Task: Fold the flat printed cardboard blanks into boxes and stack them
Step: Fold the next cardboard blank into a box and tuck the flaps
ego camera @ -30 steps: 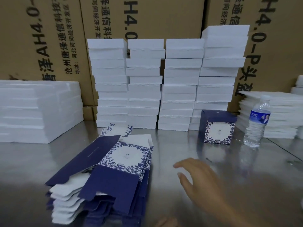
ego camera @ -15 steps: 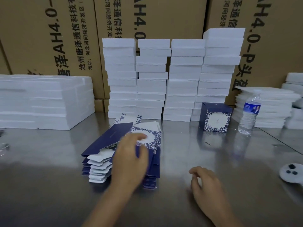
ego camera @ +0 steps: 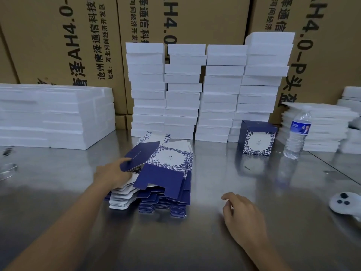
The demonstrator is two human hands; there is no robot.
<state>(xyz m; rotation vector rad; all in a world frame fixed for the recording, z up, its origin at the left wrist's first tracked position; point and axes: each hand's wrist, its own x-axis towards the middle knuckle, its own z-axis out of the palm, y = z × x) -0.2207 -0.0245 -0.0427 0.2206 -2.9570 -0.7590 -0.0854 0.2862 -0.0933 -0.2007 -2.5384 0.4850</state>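
Head view: picking up, our left grip (ego camera: 111,173) pinches the top navy floral cardboard blank (ego camera: 170,157); our slack, empty right grip (ego camera: 242,218) at four o'clock should join next.

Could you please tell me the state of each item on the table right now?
top blank: unfolded, left panel raised off the pile
blank pile: unfolded, lying stacked
folded box: assembled, standing upright
water bottle: upright, capped
left hand: pinches the top blank
right hand: relaxed, holds nothing

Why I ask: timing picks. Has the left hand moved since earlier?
Yes: left hand slid leftward across the pile, middle to left edge, pinching the top blank.
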